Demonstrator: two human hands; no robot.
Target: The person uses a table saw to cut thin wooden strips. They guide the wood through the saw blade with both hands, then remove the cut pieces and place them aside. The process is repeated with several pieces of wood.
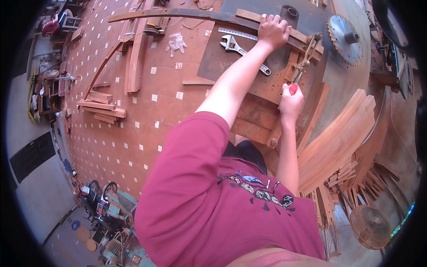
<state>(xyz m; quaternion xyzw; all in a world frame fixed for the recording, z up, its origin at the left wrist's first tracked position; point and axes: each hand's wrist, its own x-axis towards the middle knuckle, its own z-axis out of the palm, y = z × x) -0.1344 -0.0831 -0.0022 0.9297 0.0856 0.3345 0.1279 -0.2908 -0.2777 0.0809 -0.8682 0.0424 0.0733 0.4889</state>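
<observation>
My left hand [273, 32] is closed over a light wooden strip [247, 16] at the far side of the worktable, beside a dark upright cylinder [289, 17]. Under and along that strip runs a long, dark curved wooden piece [187, 14], which reaches far out to the left. Nearer to me, my right hand [291, 101] is wrapped round the red handle [293, 89] of a metal toggle clamp [307, 55]. The clamp's far end reaches the strip's right end. Between my arms and the cylinder lie an adjustable wrench [244, 53] and a steel ruler [238, 33].
A toothed circular saw blade [344, 40] lies at the far right. Wide curved boards [340, 133] are stacked close to my right forearm. On the tiled floor at left are short wood pieces [103, 106], long beams [137, 62] and a crumpled glove [176, 43].
</observation>
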